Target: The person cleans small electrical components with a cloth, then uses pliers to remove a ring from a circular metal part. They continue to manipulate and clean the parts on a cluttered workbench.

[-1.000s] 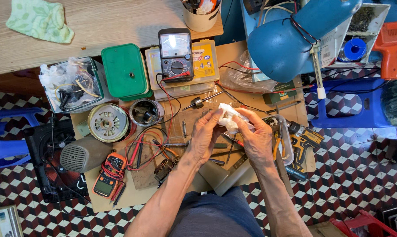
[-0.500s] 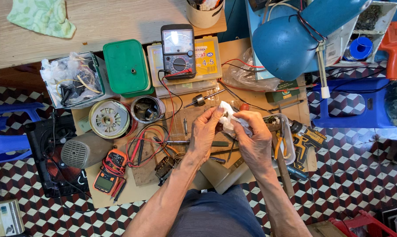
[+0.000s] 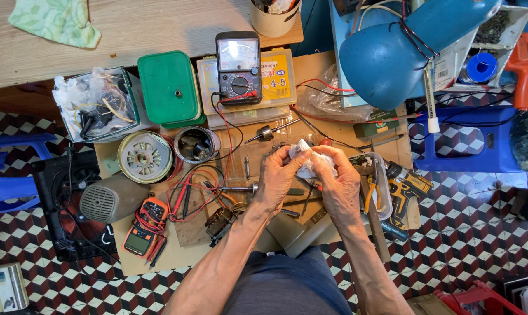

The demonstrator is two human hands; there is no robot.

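Both hands meet over the middle of a cluttered wooden board (image 3: 334, 125). My left hand (image 3: 279, 177) and my right hand (image 3: 338, 184) together grip a crumpled white cloth (image 3: 306, 156), pinched between the fingers of both. Whatever the cloth may wrap is hidden. Below the hands lie screwdrivers and small metal tools (image 3: 240, 189). A metal shaft part (image 3: 266, 133) lies just above the hands.
An analog multimeter (image 3: 238, 67) sits on a yellow box, a green lidded box (image 3: 170, 88) to its left, a motor rotor housing (image 3: 145, 157), a small orange meter (image 3: 146, 226) and a cordless drill (image 3: 407, 189). A blue desk lamp (image 3: 392, 49) hangs at upper right.
The hands stay together on the white cloth, with only small finger shifts as they work it. The view has moved slightly.
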